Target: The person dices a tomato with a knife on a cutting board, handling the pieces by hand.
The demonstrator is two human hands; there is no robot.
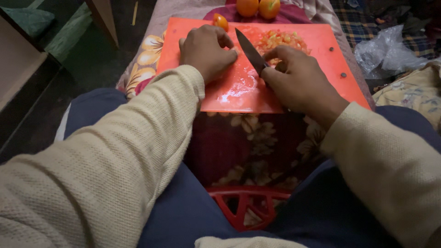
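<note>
An orange cutting board [321, 50] lies on a floral cloth in front of me. My right hand [298, 82] grips a dark-bladed knife [249, 49], its tip pointing up and left over the board. My left hand [206, 50] is curled knuckles-up on the board just left of the blade; what it holds down is hidden under the fingers. A pile of chopped tomato pieces [280, 41] sits right of the blade. A half tomato [220, 21] rests at the board's far edge, above my left hand. The board is wet with juice near its front.
Two whole orange tomatoes [258, 8] lie beyond the board on a dark red cloth. A crumpled clear plastic bag [386, 46] is at the right. A red plastic stool [248, 206] shows between my knees. A floral cloth [250, 138] hangs below the board.
</note>
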